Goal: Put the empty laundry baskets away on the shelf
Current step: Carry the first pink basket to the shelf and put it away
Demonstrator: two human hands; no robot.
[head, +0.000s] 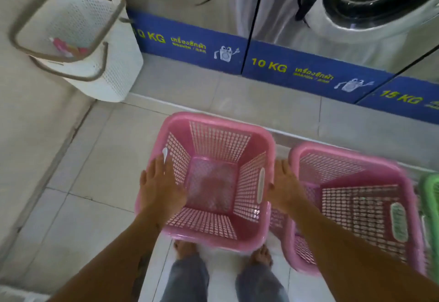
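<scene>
- The left hand (159,184) lay over the left rim of the nearer pink basket (209,235), its fingers (158,166) stretched forward close together along the rim; whether they curled under it could not be told.
- The right hand (286,186) pressed flat against the outside of the same basket's right wall, fingers (282,167) extended and close together, in the gap between the 2 pink baskets.
- That basket was empty and sat between both hands, just above the person's bare feet (184,249); whether it touched the floor (95,183) could not be told.
- A second pink basket (356,164) stood just beside it on the right, also empty, partly covered by the right forearm.
- A green basket (430,197) showed at the right edge, next to the second pink one.
- A white basket (107,64) with a brown rim stood well apart at the upper left, with something pink inside.
- Washing machines (261,12) lined the far side, their blue base strip (297,69) marked 10 KG and 15 KG.
</scene>
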